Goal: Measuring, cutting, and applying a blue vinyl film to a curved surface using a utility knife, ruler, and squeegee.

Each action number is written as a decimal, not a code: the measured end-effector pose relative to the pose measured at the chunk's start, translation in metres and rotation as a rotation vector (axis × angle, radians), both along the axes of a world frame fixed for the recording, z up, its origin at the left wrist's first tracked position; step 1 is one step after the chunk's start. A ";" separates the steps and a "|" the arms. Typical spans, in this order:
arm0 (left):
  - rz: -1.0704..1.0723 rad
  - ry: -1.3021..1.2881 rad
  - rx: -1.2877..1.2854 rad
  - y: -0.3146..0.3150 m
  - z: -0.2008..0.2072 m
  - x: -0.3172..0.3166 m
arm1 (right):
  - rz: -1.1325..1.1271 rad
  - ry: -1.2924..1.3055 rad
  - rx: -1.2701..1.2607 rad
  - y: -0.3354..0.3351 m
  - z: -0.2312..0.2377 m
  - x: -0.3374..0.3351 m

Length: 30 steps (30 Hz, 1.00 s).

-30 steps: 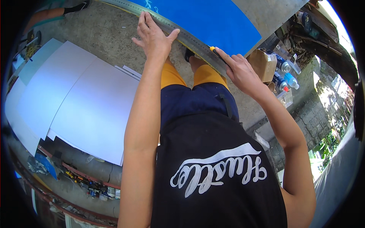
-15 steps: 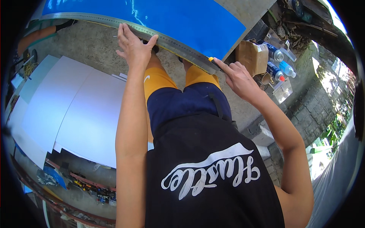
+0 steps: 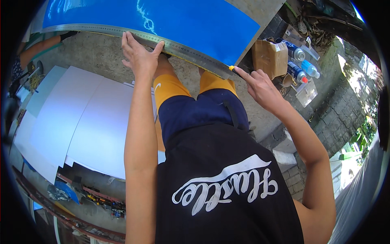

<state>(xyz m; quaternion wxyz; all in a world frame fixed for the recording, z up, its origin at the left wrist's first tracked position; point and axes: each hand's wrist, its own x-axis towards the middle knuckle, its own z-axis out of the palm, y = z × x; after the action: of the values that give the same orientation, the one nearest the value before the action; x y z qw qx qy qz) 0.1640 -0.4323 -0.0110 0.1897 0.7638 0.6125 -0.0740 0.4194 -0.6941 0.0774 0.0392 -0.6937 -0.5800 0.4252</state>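
A glossy blue sheet (image 3: 183, 28) lies across the top of the view. Along its near edge runs a long metal ruler (image 3: 187, 51). My left hand (image 3: 140, 57) presses on the ruler, thumb and fingers spread apart. At the ruler's right end, beside the sheet's near right corner, my right hand (image 3: 262, 87) grips a small utility knife with a yellow tip (image 3: 231, 68). Its index finger is stretched along the tool. The blade is too small to make out, and most of the handle is hidden in the palm.
A cardboard box (image 3: 266, 59), spray cans (image 3: 294, 51) and a light-blue bottle (image 3: 310, 70) stand at the right. White panels (image 3: 87, 114) lie to the left, near scattered tools (image 3: 107, 203). At far left another person's arm (image 3: 40, 51) reaches toward the sheet.
My right hand has moved the knife a little right and nearer me, to the sheet's corner. My left hand stays spread on the ruler. The whole view has shifted slightly.
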 end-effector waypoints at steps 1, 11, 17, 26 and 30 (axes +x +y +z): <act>-0.001 -0.001 0.001 0.000 0.000 0.000 | -0.001 0.005 -0.012 -0.001 0.001 0.001; -0.004 0.013 0.002 0.002 0.000 -0.002 | 0.003 0.008 -0.025 -0.008 -0.001 0.001; -0.017 0.016 0.018 0.003 0.003 -0.001 | -0.015 0.007 0.007 -0.010 -0.001 0.001; -0.272 -0.126 0.154 -0.024 0.002 -0.012 | -0.453 -0.372 0.497 0.058 -0.058 0.025; -0.424 -0.102 0.175 -0.032 0.002 -0.015 | -0.510 -0.465 0.472 0.073 -0.095 0.023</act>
<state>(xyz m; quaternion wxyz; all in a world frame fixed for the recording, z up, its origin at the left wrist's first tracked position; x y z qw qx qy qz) 0.1492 -0.4643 -0.0086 0.1334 0.8917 0.4321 -0.0201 0.4422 -0.6208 -0.0181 0.1690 -0.8647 -0.4645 0.0891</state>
